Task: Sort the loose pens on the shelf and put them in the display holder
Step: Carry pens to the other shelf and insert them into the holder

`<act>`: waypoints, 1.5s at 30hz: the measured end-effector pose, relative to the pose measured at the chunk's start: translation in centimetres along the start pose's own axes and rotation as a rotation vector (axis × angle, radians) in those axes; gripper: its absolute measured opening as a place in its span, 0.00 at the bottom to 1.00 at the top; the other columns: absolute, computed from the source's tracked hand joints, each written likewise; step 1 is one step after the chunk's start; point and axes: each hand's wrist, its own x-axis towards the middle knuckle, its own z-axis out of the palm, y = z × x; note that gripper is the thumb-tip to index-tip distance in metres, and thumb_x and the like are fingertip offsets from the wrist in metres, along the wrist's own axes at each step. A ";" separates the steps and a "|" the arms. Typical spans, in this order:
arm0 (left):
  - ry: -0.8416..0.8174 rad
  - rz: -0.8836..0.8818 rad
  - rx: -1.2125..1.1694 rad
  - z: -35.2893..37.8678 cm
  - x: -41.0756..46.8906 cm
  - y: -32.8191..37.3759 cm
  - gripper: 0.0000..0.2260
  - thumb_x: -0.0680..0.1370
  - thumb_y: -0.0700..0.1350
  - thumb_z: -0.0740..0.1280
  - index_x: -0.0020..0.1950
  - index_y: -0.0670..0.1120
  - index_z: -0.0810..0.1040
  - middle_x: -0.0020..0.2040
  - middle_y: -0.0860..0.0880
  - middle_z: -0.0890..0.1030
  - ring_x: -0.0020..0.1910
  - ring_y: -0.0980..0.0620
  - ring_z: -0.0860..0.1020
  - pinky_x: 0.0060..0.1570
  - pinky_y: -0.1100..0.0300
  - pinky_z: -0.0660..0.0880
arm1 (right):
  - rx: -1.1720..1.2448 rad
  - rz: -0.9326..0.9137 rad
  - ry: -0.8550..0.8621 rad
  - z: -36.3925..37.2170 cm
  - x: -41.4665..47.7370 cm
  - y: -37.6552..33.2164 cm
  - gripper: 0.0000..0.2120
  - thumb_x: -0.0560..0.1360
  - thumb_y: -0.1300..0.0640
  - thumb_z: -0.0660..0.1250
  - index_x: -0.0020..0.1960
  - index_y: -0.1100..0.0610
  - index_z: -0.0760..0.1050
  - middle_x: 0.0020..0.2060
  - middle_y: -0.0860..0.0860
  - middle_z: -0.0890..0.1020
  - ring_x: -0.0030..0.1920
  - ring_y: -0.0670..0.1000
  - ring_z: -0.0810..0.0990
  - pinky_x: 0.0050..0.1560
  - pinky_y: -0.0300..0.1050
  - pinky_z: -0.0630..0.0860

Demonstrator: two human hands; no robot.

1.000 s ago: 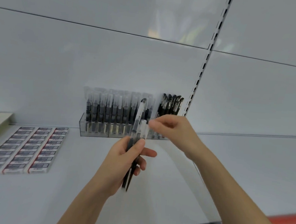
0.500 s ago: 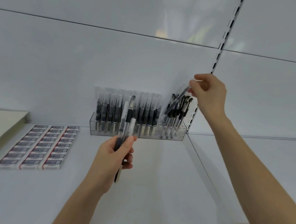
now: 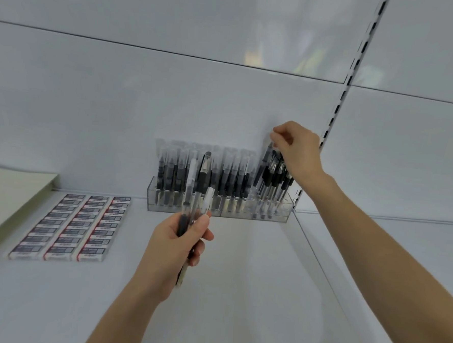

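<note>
Several pens (image 3: pixel 198 193) bunched in our left hand (image 3: pixel 174 247), fingers (image 3: pixel 203 224) curled round them, in front of display holder (image 3: pixel 233 213); our right hand (image 3: pixel 299 152) pinches top of one pen (image 3: pixel 263 165) standing in holder's right-end compartment; we judge task mostly done, handful left to place

Held pens (image 3: pixel 198 185): small bunch of black, clear and white barrels, upright and slightly fanned, held low by the left hand (image 3: pixel 175 247) in front of the holder.
Single pen (image 3: pixel 264 160): dark, tilted. Its top is pinched by the right hand (image 3: pixel 298 149) and its lower end is among the rightmost pens.
Display holder (image 3: pixel 244 214): clear long tray at the back of the shelf (image 3: pixel 239 291) — capped pens standing in rows, black ones leaning at the right end.
</note>
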 end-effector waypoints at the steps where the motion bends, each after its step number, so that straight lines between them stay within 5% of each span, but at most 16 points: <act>1: -0.003 0.001 0.000 0.0 0.0 0.0 0.06 0.76 0.42 0.64 0.48 0.39 0.77 0.29 0.51 0.78 0.23 0.57 0.68 0.21 0.66 0.64 | 0.005 0.004 -0.001 0.0 0.0 0.0 0.07 0.76 0.62 0.64 0.50 0.65 0.78 0.42 0.58 0.82 0.43 0.55 0.81 0.48 0.44 0.76; 10: -0.014 0.001 0.009 -0.1 -0.1 -0.2 0.06 0.76 0.41 0.64 0.48 0.40 0.79 0.29 0.52 0.75 0.24 0.57 0.69 0.22 0.66 0.66 | -0.224 -0.065 -0.172 1.4 -0.8 1.6 0.09 0.77 0.60 0.63 0.47 0.64 0.79 0.43 0.56 0.83 0.46 0.56 0.79 0.51 0.49 0.75; 14: -0.037 0.009 0.018 -0.3 -0.1 -0.3 0.05 0.77 0.38 0.64 0.47 0.39 0.79 0.29 0.50 0.74 0.26 0.56 0.70 0.25 0.65 0.69 | -0.361 -0.170 -0.269 1.3 -0.9 1.7 0.10 0.76 0.60 0.62 0.42 0.62 0.81 0.36 0.53 0.82 0.44 0.58 0.77 0.55 0.54 0.73; 17: -0.054 0.002 -0.026 0.0 -0.2 -0.3 0.04 0.76 0.37 0.63 0.46 0.40 0.78 0.32 0.48 0.79 0.27 0.57 0.74 0.26 0.66 0.71 | -0.208 -0.130 -0.127 0.0 -1.6 0.1 0.10 0.77 0.60 0.61 0.48 0.62 0.81 0.41 0.50 0.81 0.44 0.52 0.77 0.56 0.42 0.73; 19: -0.078 -0.008 -0.049 0.4 -0.2 -0.2 0.05 0.76 0.37 0.63 0.48 0.40 0.78 0.33 0.49 0.81 0.28 0.57 0.76 0.27 0.66 0.73 | 0.022 0.063 -0.049 -1.2 -3.3 -1.9 0.09 0.77 0.57 0.62 0.49 0.58 0.80 0.44 0.45 0.81 0.44 0.44 0.77 0.45 0.28 0.70; 23: -0.114 -0.022 -0.055 1.3 -0.2 -0.3 0.06 0.77 0.38 0.63 0.50 0.40 0.78 0.34 0.48 0.83 0.29 0.57 0.78 0.27 0.66 0.74 | 0.313 0.250 -0.335 -2.1 -7.1 -4.4 0.07 0.74 0.50 0.66 0.41 0.51 0.79 0.35 0.45 0.83 0.37 0.41 0.81 0.40 0.36 0.75; 26: -0.135 -0.028 -0.040 1.9 -0.2 -0.3 0.06 0.77 0.39 0.63 0.50 0.41 0.78 0.34 0.48 0.83 0.29 0.57 0.78 0.28 0.66 0.74 | 0.444 0.281 -0.454 -1.5 -9.1 -4.7 0.03 0.73 0.54 0.69 0.40 0.50 0.79 0.30 0.44 0.82 0.34 0.41 0.81 0.36 0.35 0.76; 37: -0.097 -0.016 -0.029 1.9 0.0 -0.4 0.09 0.79 0.41 0.59 0.49 0.40 0.78 0.37 0.48 0.84 0.35 0.53 0.83 0.32 0.63 0.79 | 0.640 0.401 -0.319 -2.1 -8.7 -3.5 0.03 0.73 0.65 0.68 0.43 0.59 0.78 0.28 0.49 0.83 0.30 0.45 0.82 0.34 0.35 0.79; 45: 0.031 -0.003 -0.050 0.2 0.7 -0.6 0.06 0.77 0.39 0.62 0.50 0.41 0.78 0.41 0.46 0.82 0.37 0.55 0.81 0.38 0.62 0.80 | 0.224 0.190 0.095 -4.8 -2.7 -0.4 0.03 0.74 0.62 0.67 0.46 0.60 0.79 0.30 0.48 0.81 0.30 0.41 0.80 0.42 0.40 0.79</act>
